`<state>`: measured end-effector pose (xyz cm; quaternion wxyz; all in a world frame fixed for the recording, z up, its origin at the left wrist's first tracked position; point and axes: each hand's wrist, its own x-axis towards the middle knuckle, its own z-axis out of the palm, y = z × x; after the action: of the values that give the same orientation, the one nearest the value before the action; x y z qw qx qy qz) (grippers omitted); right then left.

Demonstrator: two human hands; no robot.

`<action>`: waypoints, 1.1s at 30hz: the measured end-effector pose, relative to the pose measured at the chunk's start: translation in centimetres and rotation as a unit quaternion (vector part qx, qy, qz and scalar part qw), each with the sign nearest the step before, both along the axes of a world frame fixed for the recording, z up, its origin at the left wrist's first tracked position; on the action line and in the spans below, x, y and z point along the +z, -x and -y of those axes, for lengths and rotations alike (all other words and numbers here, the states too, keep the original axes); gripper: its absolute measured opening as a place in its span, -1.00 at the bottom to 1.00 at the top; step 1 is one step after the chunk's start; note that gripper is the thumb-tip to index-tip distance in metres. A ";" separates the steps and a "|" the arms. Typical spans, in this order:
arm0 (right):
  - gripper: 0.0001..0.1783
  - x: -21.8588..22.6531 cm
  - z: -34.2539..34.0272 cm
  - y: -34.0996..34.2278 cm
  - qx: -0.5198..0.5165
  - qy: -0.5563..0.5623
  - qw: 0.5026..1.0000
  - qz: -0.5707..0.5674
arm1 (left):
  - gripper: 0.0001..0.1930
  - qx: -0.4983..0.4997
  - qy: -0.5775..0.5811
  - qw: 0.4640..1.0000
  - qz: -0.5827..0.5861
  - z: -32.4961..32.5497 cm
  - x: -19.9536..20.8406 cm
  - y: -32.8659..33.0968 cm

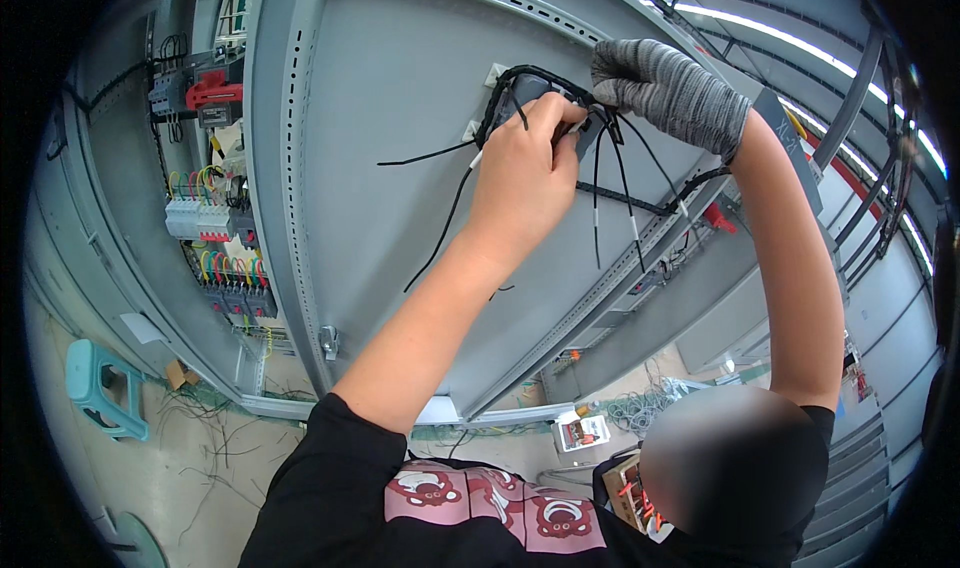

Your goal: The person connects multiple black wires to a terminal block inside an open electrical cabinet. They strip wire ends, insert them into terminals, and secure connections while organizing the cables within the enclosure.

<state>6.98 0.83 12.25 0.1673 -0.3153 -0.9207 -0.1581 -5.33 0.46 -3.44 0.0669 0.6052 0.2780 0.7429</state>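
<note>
Near the upper edge of the grey panel [380, 88], a dark device [531, 89] and its black wire bundle [545, 71] are reached by the left hand [525, 168], fingertips and thumb drawn narrow; what is pinched cannot be told. The gloved right hand [670, 93] is curled beside the bundle, its grip hidden. Light, springy wires are probably best held near their white sleeves [476, 159]
</note>
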 end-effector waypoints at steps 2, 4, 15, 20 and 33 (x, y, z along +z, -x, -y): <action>-0.67 1.1 -0.2 -0.4 -0.069 0.181 0.981 -0.020 | -0.83 -0.052 0.025 0.998 0.026 0.2 -0.1 0.2; -0.69 1.2 -1.8 -2.4 -0.004 0.263 0.964 -0.036 | -0.82 -0.083 0.011 0.995 0.047 0.0 -0.4 0.1; -0.65 -3.6 -3.2 -4.7 0.115 0.442 0.835 -0.305 | -0.83 -0.133 0.017 0.989 0.057 -0.2 -0.6 0.1; -0.64 -3.0 -1.6 -3.3 0.081 0.429 0.852 -0.288 | -0.83 -0.211 0.026 0.974 0.074 -0.4 -0.7 0.7; -0.74 -2.2 -0.7 -1.6 -0.048 0.306 0.930 -0.200 | -0.82 -0.323 0.042 0.942 0.086 -0.5 -0.5 1.7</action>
<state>8.59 1.57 10.01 0.2360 -0.4201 -0.8555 0.1897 -6.99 0.97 -3.97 0.3519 0.5931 0.0918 0.7184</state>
